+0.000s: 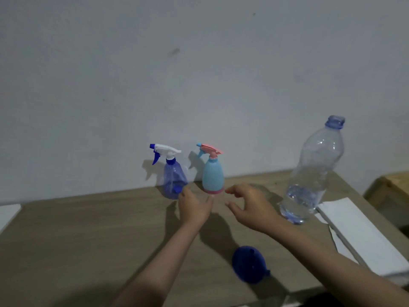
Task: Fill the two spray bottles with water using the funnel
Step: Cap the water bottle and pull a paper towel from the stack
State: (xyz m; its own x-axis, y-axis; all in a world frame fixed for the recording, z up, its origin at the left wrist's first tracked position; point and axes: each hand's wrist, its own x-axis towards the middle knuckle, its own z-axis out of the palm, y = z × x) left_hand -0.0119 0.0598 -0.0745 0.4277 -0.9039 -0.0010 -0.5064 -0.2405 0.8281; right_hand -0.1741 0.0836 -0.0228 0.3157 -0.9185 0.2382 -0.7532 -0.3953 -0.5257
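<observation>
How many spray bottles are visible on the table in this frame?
2. The clear blue spray bottle stands by the wall; the light blue spray bottle stands just right of it. None appears hidden.

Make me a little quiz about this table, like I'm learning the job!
1. True or false: the big water bottle has its cap on.
2. Which spray bottle stands nearer the big bottle: A) clear blue spray bottle B) light blue spray bottle?
3. What lies near the table's front edge, untouched?

Key:
1. False, the neck is open.
2. B.
3. The blue funnel; the left hand and right hand both hold nothing.
</observation>
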